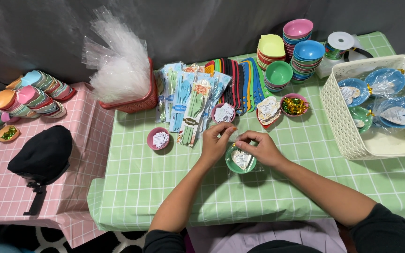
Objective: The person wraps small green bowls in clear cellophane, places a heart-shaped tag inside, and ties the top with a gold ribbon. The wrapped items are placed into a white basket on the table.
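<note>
My left hand [215, 143] and my right hand [260, 147] meet over a small green bowl [241, 160] wrapped in clear cellophane, with a white heart card inside. Both hands pinch the gathered wrap at the bowl's top edge, fingertips nearly touching. The bowl rests on the green checked tablecloth [165, 182]. Just beyond my hands lie packets of plastic cutlery [191, 105], a small pink bowl of paper tags [223, 113] and a pink bowl of gold twist ties [295, 105].
A white basket [348, 136] at right holds wrapped blue and green bowls. Stacks of coloured bowls [301, 47] and a ribbon spool [339, 44] stand at the back. A red basket of cellophane bags [123, 75] sits left. The pink-clothed table [85, 136] carries a black cap [43, 154].
</note>
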